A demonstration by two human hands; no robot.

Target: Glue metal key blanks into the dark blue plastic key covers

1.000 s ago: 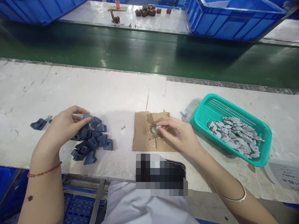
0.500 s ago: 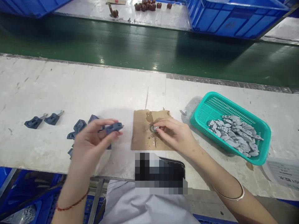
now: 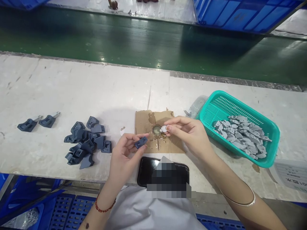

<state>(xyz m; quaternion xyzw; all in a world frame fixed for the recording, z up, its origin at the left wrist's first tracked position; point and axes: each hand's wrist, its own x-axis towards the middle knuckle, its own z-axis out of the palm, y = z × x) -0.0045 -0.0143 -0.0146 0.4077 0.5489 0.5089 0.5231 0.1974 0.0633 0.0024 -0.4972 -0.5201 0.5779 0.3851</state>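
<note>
My left hand (image 3: 126, 153) pinches a dark blue block (image 3: 141, 142) with small recesses in its upper face, at the left edge of the brown cardboard (image 3: 176, 145). Between the thumb and fingers of my right hand (image 3: 189, 132) is a small light grey piece (image 3: 164, 128), just right of a round cap (image 3: 157, 130) holding liquid. Wet drops are scattered on the cardboard around the cap. Several loose dark blue blocks (image 3: 88, 145) lie in a pile to the left. Farther left, two dark blue blocks (image 3: 28, 125) have grey pieces sticking out of them.
On the right, a green basket (image 3: 275, 140) holds many grey pieces (image 3: 244, 134). A black phone (image 3: 146, 169), partly pixelated, lies at the table's near edge. Beyond the white table (image 3: 107, 83) runs a green belt (image 3: 134, 41), with a blue crate (image 3: 230, 16) behind it.
My left hand has moved right with the block, uncovering the pile. My right hand has drawn the grey piece back from the cap, slightly to the right. The view has shifted a little.
</note>
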